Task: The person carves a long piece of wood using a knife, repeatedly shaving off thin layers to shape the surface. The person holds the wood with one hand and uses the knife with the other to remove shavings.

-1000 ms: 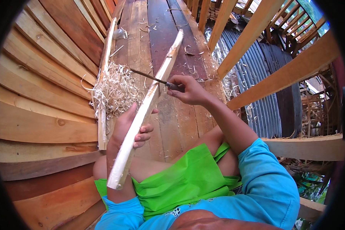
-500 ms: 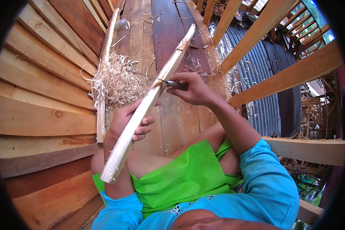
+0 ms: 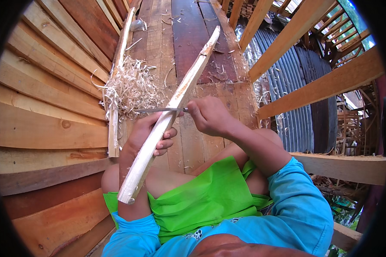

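Barely visible, the knife handle (image 3: 185, 110)

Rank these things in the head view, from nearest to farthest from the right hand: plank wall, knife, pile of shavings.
1. Knife: held in the right hand.
2. Pile of shavings: left of the hand.
3. Plank wall: far left, beyond the pile.

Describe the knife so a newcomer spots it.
Over the plank floor, a long pale stick slants across the view. The knife crosses it, held in the grip of the right hand. Its thin, grey blade sets it apart from the pale stick and curly shavings.
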A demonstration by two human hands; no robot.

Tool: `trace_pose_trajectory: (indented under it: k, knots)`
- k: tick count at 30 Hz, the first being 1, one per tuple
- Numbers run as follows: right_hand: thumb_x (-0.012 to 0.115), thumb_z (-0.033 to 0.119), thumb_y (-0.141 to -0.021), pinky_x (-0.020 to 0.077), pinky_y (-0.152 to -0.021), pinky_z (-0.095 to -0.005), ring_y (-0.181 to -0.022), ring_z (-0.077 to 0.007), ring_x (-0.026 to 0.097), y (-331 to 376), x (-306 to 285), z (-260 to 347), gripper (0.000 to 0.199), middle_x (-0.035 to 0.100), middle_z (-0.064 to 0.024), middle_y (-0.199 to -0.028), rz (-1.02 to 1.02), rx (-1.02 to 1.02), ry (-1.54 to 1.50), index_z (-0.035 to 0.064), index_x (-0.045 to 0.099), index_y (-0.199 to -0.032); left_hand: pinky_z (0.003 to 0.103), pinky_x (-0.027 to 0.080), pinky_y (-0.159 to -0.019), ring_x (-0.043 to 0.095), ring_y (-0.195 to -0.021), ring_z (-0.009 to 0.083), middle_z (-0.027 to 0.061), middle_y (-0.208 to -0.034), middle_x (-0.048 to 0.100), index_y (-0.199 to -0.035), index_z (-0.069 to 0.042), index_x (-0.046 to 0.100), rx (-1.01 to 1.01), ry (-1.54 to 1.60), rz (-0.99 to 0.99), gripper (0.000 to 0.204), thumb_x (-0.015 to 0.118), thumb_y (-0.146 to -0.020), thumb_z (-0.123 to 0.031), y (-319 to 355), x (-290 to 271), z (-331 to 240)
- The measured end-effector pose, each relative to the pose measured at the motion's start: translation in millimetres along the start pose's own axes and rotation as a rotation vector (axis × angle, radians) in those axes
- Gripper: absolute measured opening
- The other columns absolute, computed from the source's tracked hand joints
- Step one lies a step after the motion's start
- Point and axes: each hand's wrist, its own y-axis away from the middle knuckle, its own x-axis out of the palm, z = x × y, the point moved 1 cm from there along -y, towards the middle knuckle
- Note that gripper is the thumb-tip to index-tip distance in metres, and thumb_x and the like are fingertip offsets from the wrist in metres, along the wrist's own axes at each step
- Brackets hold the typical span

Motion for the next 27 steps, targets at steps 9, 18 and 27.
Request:
trace_pose_trajectory:
  k: [9, 18, 27]
  knots:
    - [0.044, 0.021, -0.09, 0.046, -0.046, -0.0444, -0.042, -0.0332, 0.054, -7.9, 26.8, -19.7, 0.039, 0.051, -0.0117, -0.047, -0.487, -0.095, 0.17, 0.011, 0.053, -0.054, 0.025, 0.039, -0.036, 0.04, -0.046, 0.0108, 0.0009, -0.071, 0.042, -0.133, -0.013, 0.043, -0.028, 0.104, -0.019, 0.046, 0.035, -0.099, -0.042, -14.0, 2.0, 11.1]
    - [0.045, 0.018, -0.088, 0.0429, -0.042, -0.0446, -0.042, -0.0336, 0.052, -35.2, 42.0, -38.6, 0.033, 0.049, -0.0117, -0.048, -0.567, -0.191, 0.215, 0.0105, 0.049, -0.056, 0.025, 0.036, -0.036, 0.037, -0.046, 0.0084, -0.0022, -0.068, 0.039, -0.121, -0.015, 0.045, 0.012, 0.067, -0.043, 0.046, 0.041, -0.096, -0.053, -15.2, -10.8, 6.0]
    - [0.043, 0.027, -0.097, 0.0444, -0.053, -0.0425, -0.057, -0.035, 0.059, -37.1, 13.5, -39.1, 0.041, 0.058, -0.0174, -0.06, -0.077, -0.198, -0.086, 0.002, 0.058, -0.068, 0.025, 0.034, -0.036, 0.039, -0.046, 0.0112, 0.0017, -0.069, 0.042, -0.12, -0.009, 0.047, 0.059, 0.07, -0.086, 0.044, 0.039, -0.098, -0.046, -13.4, -6.0, 3.7]
